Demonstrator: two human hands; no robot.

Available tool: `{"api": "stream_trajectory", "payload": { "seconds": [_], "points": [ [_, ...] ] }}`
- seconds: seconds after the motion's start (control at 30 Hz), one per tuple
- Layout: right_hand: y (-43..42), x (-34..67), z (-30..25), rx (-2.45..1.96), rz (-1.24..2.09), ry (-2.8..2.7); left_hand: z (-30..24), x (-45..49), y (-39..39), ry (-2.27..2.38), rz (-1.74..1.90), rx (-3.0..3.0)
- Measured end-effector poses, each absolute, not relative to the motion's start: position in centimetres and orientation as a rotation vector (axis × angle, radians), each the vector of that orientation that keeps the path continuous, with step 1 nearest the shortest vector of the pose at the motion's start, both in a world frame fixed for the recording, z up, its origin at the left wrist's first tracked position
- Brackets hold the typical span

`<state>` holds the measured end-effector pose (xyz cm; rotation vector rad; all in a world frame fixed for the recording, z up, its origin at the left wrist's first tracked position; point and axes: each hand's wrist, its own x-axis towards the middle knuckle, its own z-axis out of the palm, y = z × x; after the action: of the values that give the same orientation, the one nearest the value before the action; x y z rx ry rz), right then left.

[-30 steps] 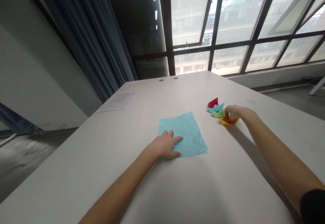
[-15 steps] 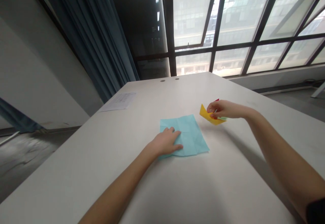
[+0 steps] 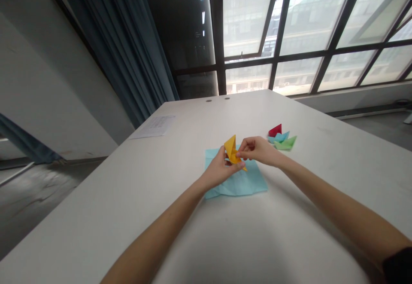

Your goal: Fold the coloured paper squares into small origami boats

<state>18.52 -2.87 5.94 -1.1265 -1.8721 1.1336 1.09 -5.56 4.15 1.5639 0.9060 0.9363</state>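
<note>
A yellow folded paper boat is held up between my two hands, tilted, above a light blue sheet of paper. My left hand grips it from the left, thumb along its lower edge. From the right, my right hand pinches the boat's side with thumb and fingertips. The creased blue sheet lies spread on the white table, partly covered by my left hand. To the right of my right hand lie a red folded paper, a blue paper boat and a green paper boat, close together.
The white table stretches away toward the windows. A printed sheet lies near its left edge. Two round dark holes sit at the far end. A blue curtain hangs beyond the left side.
My right hand has brought the yellow boat left, from beside the other folded papers to above the blue sheet. My left hand has lifted off the sheet and taken hold of the boat.
</note>
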Motion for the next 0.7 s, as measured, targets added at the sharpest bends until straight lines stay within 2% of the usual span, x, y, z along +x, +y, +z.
{"api": "stream_trajectory", "payload": {
  "seconds": [0.4,0.7],
  "points": [
    [-2.6,19.2,6.1,-1.099,1.201,-1.987,5.5,0.9,-5.9,0.808,0.765,1.072],
    [-2.6,18.5,5.1,-1.133,1.149,-1.963,4.7,1.0,-5.5,0.84,0.773,1.056]
  ]
}}
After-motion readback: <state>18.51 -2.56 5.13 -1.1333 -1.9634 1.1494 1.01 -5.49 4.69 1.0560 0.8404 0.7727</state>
